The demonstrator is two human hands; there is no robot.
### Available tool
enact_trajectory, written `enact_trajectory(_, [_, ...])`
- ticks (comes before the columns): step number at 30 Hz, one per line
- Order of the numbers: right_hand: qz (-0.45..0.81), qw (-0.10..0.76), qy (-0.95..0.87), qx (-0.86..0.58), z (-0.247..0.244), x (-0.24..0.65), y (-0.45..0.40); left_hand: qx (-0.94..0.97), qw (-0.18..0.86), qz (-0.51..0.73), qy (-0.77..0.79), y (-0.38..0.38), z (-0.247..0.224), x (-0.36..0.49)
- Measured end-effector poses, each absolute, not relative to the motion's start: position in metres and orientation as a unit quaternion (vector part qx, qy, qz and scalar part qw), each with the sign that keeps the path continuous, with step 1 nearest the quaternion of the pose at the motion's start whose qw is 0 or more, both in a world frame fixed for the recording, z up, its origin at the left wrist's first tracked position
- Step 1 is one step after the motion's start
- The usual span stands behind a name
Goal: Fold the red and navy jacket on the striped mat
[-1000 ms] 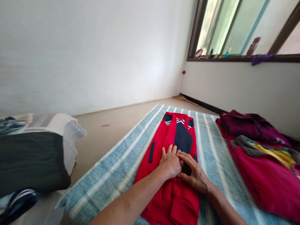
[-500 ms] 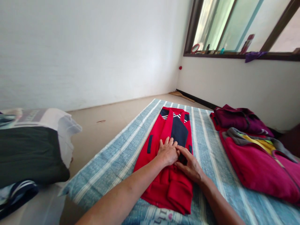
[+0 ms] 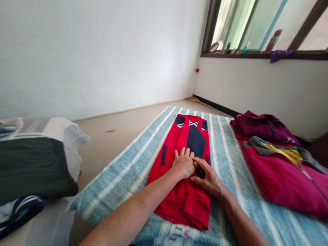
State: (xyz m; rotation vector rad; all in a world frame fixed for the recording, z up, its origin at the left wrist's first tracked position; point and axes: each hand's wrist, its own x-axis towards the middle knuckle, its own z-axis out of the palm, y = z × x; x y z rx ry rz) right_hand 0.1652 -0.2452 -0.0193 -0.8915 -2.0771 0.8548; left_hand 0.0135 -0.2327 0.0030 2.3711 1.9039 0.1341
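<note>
**Our left hand (image 3: 182,164) and right hand (image 3: 208,180) lie open on a red shirt (image 3: 179,201)**

We look down into a white-walled room, with a window (image 3: 246,27) high on the right and a purple cloth (image 3: 281,55) draped over its sill. A blue-and-white striped mat (image 3: 238,191) covers the floor (image 3: 110,116) in front of us. To its left sits a black bundle (image 3: 33,167). On the mat's right side, a magenta jacket (image 3: 284,177) lies just below a maroon garment (image 3: 263,126).

The shirt lies folded lengthwise in the middle of the mat, its collar (image 3: 191,123) pointing away from us and a navy panel (image 3: 196,141) running down its front. Our arms reach in from the bottom of the view and meet at the shirt's middle. The left hand rests palm down, its fingers spread toward the collar. The right hand comes in at an angle from the right, its slightly curved fingers (image 3: 202,167) reaching toward the left hand and lying just beside it. Both hands press open on the cloth, and neither grips it.
</note>
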Motion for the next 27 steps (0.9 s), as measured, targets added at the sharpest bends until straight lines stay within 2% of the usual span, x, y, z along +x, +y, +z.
enact_trajectory(27, [0.307,0.344,-0.819,-0.343,-0.028,0.169,-0.244,0.779,0.051,0.044,0.623,-0.235,0.002,0.014])
